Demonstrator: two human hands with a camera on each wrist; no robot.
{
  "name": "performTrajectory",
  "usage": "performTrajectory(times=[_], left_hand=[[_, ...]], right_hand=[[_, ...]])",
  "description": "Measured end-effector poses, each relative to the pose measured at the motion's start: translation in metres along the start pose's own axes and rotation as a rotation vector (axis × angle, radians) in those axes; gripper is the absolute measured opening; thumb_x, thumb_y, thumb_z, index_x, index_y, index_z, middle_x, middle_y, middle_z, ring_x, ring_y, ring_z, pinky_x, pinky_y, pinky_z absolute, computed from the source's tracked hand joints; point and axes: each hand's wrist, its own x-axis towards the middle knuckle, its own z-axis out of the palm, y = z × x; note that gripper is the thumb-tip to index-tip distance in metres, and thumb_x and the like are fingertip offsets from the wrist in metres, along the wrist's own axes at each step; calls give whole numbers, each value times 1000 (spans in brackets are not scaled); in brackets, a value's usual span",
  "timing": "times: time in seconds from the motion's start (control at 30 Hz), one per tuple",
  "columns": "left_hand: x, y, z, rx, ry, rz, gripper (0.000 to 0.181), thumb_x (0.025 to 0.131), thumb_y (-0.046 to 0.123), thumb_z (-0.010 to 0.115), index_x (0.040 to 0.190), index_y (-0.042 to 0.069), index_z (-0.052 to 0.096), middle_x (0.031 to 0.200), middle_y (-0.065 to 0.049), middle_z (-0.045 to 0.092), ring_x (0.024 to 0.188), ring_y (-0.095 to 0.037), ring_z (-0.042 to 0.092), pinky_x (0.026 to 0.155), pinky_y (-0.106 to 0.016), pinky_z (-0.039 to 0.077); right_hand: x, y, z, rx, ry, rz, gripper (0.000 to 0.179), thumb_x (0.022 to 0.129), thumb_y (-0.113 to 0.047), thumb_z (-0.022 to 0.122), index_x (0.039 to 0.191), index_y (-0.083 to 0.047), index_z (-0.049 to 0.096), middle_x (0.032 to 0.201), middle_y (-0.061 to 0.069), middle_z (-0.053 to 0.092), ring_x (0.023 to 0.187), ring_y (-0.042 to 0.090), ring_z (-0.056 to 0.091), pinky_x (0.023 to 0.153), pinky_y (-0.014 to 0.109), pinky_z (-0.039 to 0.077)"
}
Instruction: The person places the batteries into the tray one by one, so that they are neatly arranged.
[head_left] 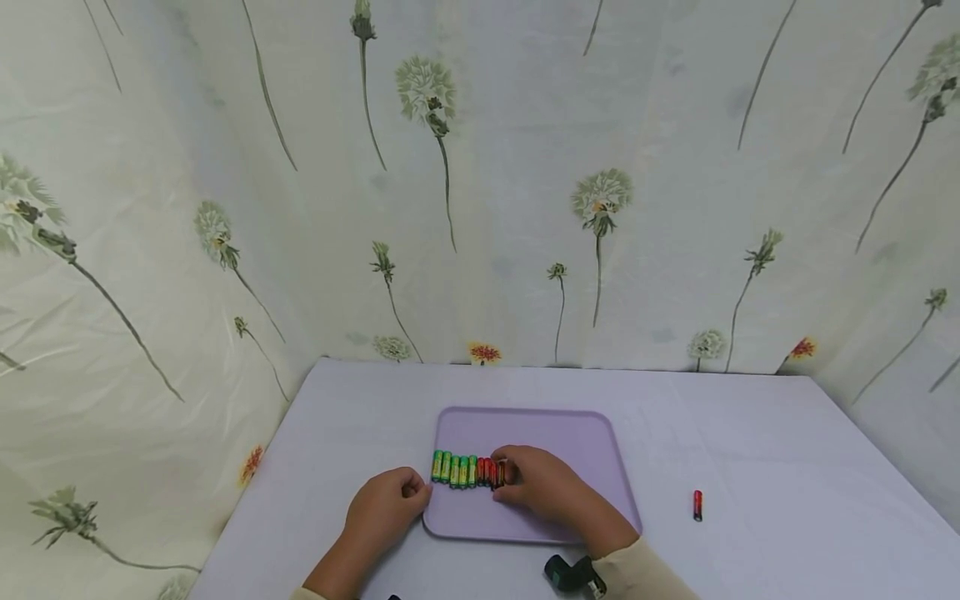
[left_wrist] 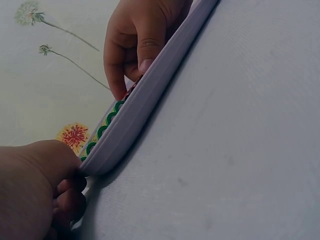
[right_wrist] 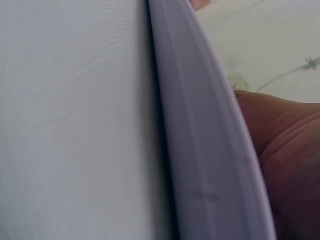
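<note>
A lilac tray (head_left: 555,429) lies on the table with a side-by-side row of batteries on it. Several green batteries (head_left: 454,470) form the left part of the row, and several red batteries (head_left: 486,472) continue it to the right. My right hand (head_left: 543,483) pinches the red battery at the row's right end between thumb and fingers, partly covering it. At the tray's left edge, my left hand (head_left: 386,504) has curled fingers and holds the rim. The left wrist view shows that hand (left_wrist: 40,175) at the tray corner. Tray wall hides most of the right hand's fingers in the right wrist view.
One loose red battery (head_left: 697,505) lies on the white table (head_left: 780,467), right of the tray. A black object (head_left: 568,573) sits by the right sleeve, below the tray's front edge. Flower-print cloth (head_left: 510,208) hangs behind and along the sides.
</note>
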Motion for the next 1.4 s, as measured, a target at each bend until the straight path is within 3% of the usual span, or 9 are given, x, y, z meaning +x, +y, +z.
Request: performTrajectory(times=[0.67, 1.4], left_hand=[[-3, -1, 2, -11, -17, -28, 23, 92, 37, 75, 75, 25, 64, 66, 10, 54, 63, -11, 48, 59, -30, 35], [1, -1, 2, 10, -9, -23, 24, 91, 38, 76, 75, 26, 63, 66, 10, 54, 63, -11, 48, 59, -31, 35]], right_hand=[[-10, 8, -3, 102, -13, 5, 57, 89, -39, 83, 137, -15, 64, 93, -15, 61, 85, 5, 55, 84, 34, 46], [-15, 17, -18, 98, -11, 30, 55, 91, -37, 82, 138, -16, 62, 94, -15, 63, 85, 6, 58, 81, 32, 48]])
